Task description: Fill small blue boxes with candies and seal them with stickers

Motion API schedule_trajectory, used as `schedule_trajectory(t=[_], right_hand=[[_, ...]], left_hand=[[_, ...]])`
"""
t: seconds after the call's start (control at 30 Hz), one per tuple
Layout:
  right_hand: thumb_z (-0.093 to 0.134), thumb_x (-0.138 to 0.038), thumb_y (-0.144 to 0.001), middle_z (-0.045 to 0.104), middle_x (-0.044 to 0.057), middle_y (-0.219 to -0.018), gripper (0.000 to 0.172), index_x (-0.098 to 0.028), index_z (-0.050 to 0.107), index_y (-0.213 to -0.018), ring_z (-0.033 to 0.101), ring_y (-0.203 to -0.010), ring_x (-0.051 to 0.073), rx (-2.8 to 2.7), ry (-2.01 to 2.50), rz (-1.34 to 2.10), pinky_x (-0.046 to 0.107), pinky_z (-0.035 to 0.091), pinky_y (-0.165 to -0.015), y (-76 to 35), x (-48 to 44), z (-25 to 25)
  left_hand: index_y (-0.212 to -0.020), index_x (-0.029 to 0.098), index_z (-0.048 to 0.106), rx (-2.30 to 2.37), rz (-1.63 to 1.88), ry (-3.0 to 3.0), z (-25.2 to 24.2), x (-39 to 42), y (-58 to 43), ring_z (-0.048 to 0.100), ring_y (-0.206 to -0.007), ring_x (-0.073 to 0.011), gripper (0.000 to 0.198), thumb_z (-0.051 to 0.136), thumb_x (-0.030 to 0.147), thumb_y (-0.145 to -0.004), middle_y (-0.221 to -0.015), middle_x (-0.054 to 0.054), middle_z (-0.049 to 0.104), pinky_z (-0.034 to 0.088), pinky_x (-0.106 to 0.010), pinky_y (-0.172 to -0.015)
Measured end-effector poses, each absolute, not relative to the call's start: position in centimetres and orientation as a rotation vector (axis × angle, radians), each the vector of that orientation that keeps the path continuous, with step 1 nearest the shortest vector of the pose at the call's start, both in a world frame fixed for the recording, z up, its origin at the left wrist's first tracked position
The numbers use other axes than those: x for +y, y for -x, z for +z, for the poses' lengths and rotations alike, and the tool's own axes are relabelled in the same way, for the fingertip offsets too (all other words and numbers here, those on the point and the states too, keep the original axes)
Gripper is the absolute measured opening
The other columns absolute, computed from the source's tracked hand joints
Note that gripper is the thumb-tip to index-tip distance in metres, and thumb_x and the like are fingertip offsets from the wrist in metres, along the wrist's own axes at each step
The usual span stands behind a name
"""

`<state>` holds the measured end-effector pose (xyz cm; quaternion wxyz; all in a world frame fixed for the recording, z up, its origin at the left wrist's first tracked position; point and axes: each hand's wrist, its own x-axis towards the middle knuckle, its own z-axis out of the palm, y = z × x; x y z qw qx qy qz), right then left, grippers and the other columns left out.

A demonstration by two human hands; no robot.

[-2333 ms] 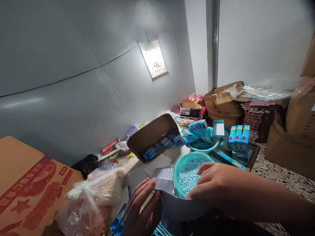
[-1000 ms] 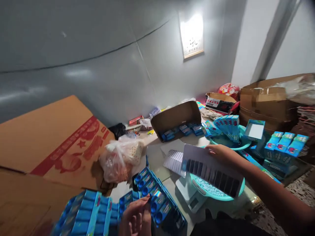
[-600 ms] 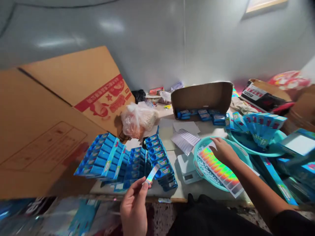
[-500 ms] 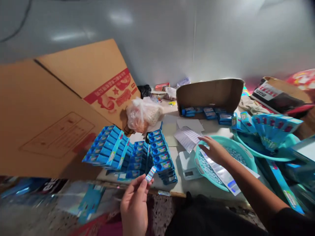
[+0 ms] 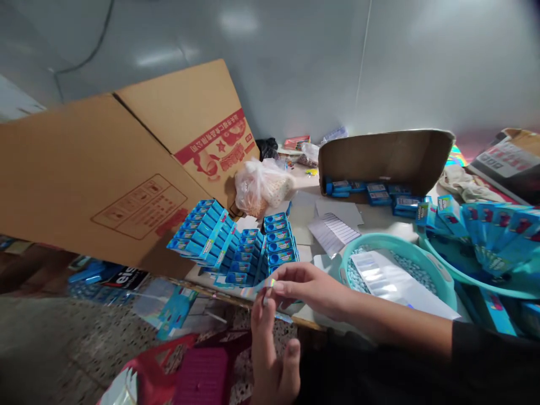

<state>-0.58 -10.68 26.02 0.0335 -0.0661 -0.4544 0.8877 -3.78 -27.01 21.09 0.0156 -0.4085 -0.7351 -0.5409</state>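
Observation:
My right hand (image 5: 314,288) reaches across to the front edge of the table, its thumb and forefinger pinched on a small shiny strip (image 5: 272,283). Just below, my left hand (image 5: 272,354) has its fingers stretched upward and its thumb held apart; the fingertips come close to the strip, and whether they touch it I cannot tell. Behind both hands stand rows of small blue boxes (image 5: 280,245) with round blue openings. More stacked blue boxes (image 5: 206,233) lean to the left.
A turquoise basin (image 5: 442,275) of pale blue pellets, with a shiny white sheet (image 5: 386,275) across it, stands right. Beyond it, another basin (image 5: 439,250) holds blue boxes. A large carton (image 5: 139,169) rises at left; an open brown box (image 5: 388,154) and bagged goods (image 5: 264,188) sit behind.
My right hand has moved left from the pellet basin to my left hand. The shiny strip, earlier held in my left hand, is now between my right fingertips. The view has shifted left.

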Motion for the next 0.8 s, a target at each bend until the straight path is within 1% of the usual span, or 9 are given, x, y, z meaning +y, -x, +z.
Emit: schedule_trajectory(t=[0.1, 0.2, 0.33, 0.47, 0.53, 0.6, 0.7, 0.77, 0.8], right_hand=[[0.087, -0.045, -0.067, 0.064, -0.001, -0.074, 0.040, -0.015, 0.065, -0.081, 0.058, -0.067, 0.010, -1.159, 0.375, 2.846, 0.025, 0.049, -0.069, 0.8, -10.5, 26.6], [0.090, -0.043, -0.062, 0.064, 0.000, -0.076, 0.041, -0.014, 0.068, -0.080, 0.058, -0.069, 0.010, -1.169, 0.485, 2.863, 0.024, 0.048, -0.067, 1.1, -9.9, 27.5], [0.091, -0.048, -0.057, 0.064, -0.001, -0.073, 0.046, -0.013, 0.069, -0.077, 0.054, -0.064, 0.008, -1.388, 0.572, 2.804, 0.021, 0.043, -0.062, 1.7, -8.9, 28.1], [0.091, -0.052, -0.053, 0.060, -0.002, -0.062, 0.051, -0.012, 0.064, -0.067, 0.051, -0.059, 0.008, -1.625, 0.513, 2.744, 0.022, 0.039, -0.060, 2.5, -8.4, 28.1], [0.092, -0.050, -0.051, 0.059, -0.003, -0.060, 0.050, -0.012, 0.064, -0.067, 0.050, -0.058, 0.008, -1.619, 0.495, 2.688, 0.022, 0.037, -0.060, 2.8, -8.6, 27.9], [0.093, -0.049, -0.051, 0.061, -0.003, -0.063, 0.049, -0.013, 0.064, -0.068, 0.051, -0.060, 0.008, -1.537, 0.502, 2.611, 0.023, 0.038, -0.062, 3.2, -8.8, 27.7], [0.090, -0.051, -0.057, 0.063, -0.001, -0.069, 0.047, -0.013, 0.067, -0.071, 0.054, -0.066, 0.010, -1.421, 0.509, 2.480, 0.025, 0.041, -0.068, 3.8, -8.8, 27.3], [0.088, -0.052, -0.059, 0.061, -0.001, -0.068, 0.046, -0.014, 0.066, -0.072, 0.053, -0.066, 0.011, -1.445, 0.524, 2.379, 0.025, 0.041, -0.068, 4.1, -8.6, 27.0], [0.087, -0.052, -0.061, 0.060, -0.002, -0.066, 0.045, -0.014, 0.065, -0.070, 0.052, -0.065, 0.011, -1.526, 0.523, 2.317, 0.025, 0.040, -0.065, 4.2, -8.5, 26.9]], left_hand=[[-0.155, 0.023, 0.023, -2.172, -1.197, 1.535, 20.9, -27.0, 4.5, 0.023, -0.150, -0.0283, 0.063, 0.045, 0.027, -0.096, -0.160, -0.010, 0.030, 0.032, -0.046, -0.118], [-0.156, 0.017, 0.021, -2.135, -0.943, 1.637, 21.3, -26.6, 5.8, 0.020, -0.150, -0.0304, 0.064, 0.043, 0.025, -0.095, -0.160, -0.014, 0.030, 0.030, -0.049, -0.117], [-0.152, 0.018, 0.032, -2.130, -0.816, 1.740, 22.0, -26.3, 7.4, 0.020, -0.150, -0.0308, 0.058, 0.043, 0.026, -0.095, -0.153, -0.012, 0.043, 0.030, -0.053, -0.116], [-0.145, 0.021, 0.043, -2.083, -0.894, 1.813, 22.1, -26.6, 8.9, 0.025, -0.149, -0.0286, 0.052, 0.045, 0.027, -0.094, -0.146, -0.009, 0.052, 0.034, -0.050, -0.115], [-0.140, 0.023, 0.051, -2.068, -1.047, 1.828, 21.8, -26.6, 9.4, 0.030, -0.147, -0.0282, 0.047, 0.047, 0.027, -0.093, -0.145, -0.008, 0.053, 0.039, -0.048, -0.113], [-0.131, 0.025, 0.059, -2.085, -1.350, 1.758, 21.2, -26.5, 9.6, 0.039, -0.142, -0.0279, 0.040, 0.049, 0.026, -0.093, -0.144, -0.008, 0.055, 0.044, -0.046, -0.110], [-0.117, 0.026, 0.066, -2.114, -2.108, 1.281, 20.1, -26.0, 9.7, 0.059, -0.125, -0.0264, 0.028, 0.048, 0.026, -0.095, -0.133, -0.008, 0.064, 0.051, -0.044, -0.102], [-0.110, 0.023, 0.068, -2.088, -2.528, 0.870, 19.6, -25.7, 10.2, 0.066, -0.113, -0.0257, 0.025, 0.048, 0.031, -0.096, -0.123, -0.009, 0.069, 0.055, -0.043, -0.096], [-0.108, 0.021, 0.068, -2.092, -2.652, 0.740, 19.5, -25.5, 10.7, 0.068, -0.109, -0.0260, 0.027, 0.050, 0.036, -0.095, -0.118, -0.010, 0.071, 0.056, -0.042, -0.093]])
